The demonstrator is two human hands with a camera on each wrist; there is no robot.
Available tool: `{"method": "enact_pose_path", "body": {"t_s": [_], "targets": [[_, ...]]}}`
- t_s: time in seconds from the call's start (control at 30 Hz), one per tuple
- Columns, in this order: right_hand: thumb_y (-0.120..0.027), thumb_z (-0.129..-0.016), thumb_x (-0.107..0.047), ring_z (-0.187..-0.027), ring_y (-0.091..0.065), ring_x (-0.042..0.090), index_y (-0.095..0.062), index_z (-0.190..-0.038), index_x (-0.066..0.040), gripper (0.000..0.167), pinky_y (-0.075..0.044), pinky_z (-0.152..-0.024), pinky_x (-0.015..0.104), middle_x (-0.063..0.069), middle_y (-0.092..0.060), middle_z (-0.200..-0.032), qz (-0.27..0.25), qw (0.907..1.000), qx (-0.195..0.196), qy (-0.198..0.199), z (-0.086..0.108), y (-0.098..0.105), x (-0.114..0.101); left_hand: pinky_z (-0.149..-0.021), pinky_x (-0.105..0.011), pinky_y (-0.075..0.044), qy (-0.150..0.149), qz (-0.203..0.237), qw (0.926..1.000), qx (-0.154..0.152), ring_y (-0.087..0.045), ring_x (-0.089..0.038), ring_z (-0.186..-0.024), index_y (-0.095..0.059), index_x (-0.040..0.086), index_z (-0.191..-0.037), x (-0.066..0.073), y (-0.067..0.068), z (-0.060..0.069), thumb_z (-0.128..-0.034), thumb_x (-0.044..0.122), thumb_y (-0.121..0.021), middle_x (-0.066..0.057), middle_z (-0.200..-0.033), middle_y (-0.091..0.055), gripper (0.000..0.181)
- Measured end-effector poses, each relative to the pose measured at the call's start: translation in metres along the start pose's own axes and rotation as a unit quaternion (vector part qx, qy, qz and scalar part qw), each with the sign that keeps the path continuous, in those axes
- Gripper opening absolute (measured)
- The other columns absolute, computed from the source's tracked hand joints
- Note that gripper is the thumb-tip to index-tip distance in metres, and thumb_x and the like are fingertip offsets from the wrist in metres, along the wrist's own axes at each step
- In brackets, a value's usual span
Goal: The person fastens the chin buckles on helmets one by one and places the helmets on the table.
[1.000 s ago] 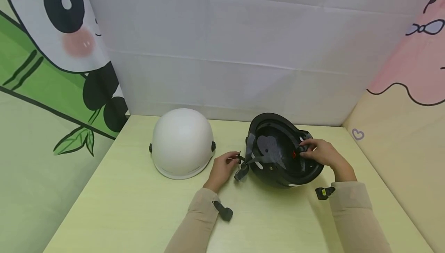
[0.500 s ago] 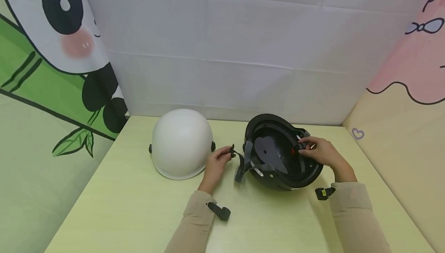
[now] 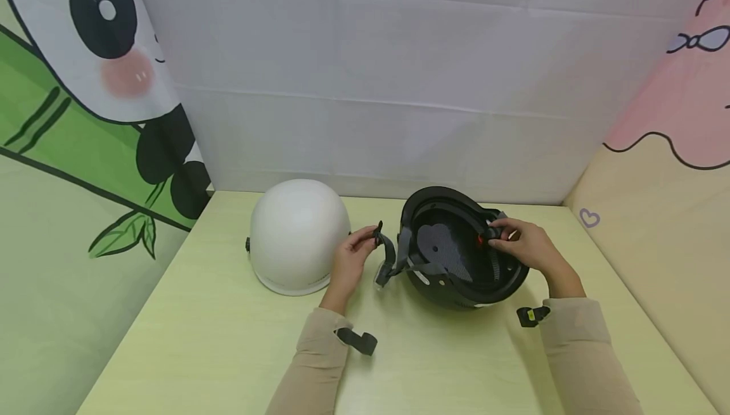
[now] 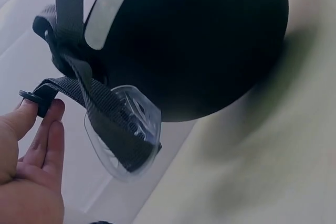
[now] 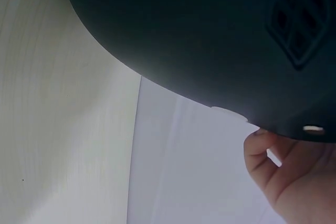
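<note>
An upturned black helmet (image 3: 464, 298) lies on the table, its hollow inside facing up. At its left, my left hand (image 3: 346, 269) pinches the black plastic end piece (image 4: 31, 97) of a grey chin strap (image 3: 390, 251) between thumb and fingers. A clear plastic piece (image 4: 149, 111) hangs on the webbing in the left wrist view. My right hand (image 3: 530, 247) pinches a black buckle (image 3: 495, 233) with a red part, over the helmet's right rim. In the right wrist view the helmet shell hides that buckle, and only the curled fingers (image 5: 257, 145) show below the rim.
A white helmet (image 3: 299, 237) stands dome up on the pale table (image 3: 228, 351), close to the left hand. Behind them rises a white backdrop (image 3: 399, 85), with printed cartoon panels at the left and right sides.
My left hand has drawn the strap end left and upward, away from the black helmet and closer to the white one. The right hand, still on its buckle, has shifted only slightly.
</note>
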State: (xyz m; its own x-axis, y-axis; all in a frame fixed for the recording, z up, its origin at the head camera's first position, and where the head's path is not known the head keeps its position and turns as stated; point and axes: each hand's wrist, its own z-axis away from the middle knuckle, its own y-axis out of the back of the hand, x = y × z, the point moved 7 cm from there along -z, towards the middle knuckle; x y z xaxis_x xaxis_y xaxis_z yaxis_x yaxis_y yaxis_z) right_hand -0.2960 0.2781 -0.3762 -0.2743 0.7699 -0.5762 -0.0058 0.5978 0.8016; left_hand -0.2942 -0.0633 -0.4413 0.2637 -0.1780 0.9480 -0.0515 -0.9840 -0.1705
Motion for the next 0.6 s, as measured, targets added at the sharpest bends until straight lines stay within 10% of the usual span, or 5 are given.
{"method": "enact_pose_path", "body": {"t_s": [0.4, 0.6], "targets": [[-0.073, -0.090, -0.019, -0.071, -0.055, 0.020, -0.063, -0.120, 0.001, 0.037, -0.043, -0.059, 0.034, 0.003, -0.056, -0.083, -0.002, 1.0000, 0.005, 0.008, 0.000, 0.001, -0.006, -0.084, -0.032, -0.052, -0.055, -0.054, 0.9969, -0.018, -0.066, -0.025, -0.094, -0.066, -0.005, -0.119, 0.030, -0.012, -0.001, -0.0920, -0.002, -0.064, -0.020, -0.108, -0.067, 0.027], [-0.073, -0.090, -0.020, -0.071, -0.055, 0.021, -0.063, -0.120, 0.000, 0.037, -0.043, -0.059, 0.034, 0.003, -0.056, -0.083, -0.004, 1.0000, 0.006, 0.006, 0.001, 0.001, -0.008, -0.079, -0.031, -0.053, -0.124, -0.137, 0.9822, -0.031, -0.066, -0.024, -0.091, -0.070, 0.003, -0.116, 0.043, -0.022, 0.001, -0.0926, 0.005, -0.066, -0.012, -0.109, -0.066, 0.024]]}}
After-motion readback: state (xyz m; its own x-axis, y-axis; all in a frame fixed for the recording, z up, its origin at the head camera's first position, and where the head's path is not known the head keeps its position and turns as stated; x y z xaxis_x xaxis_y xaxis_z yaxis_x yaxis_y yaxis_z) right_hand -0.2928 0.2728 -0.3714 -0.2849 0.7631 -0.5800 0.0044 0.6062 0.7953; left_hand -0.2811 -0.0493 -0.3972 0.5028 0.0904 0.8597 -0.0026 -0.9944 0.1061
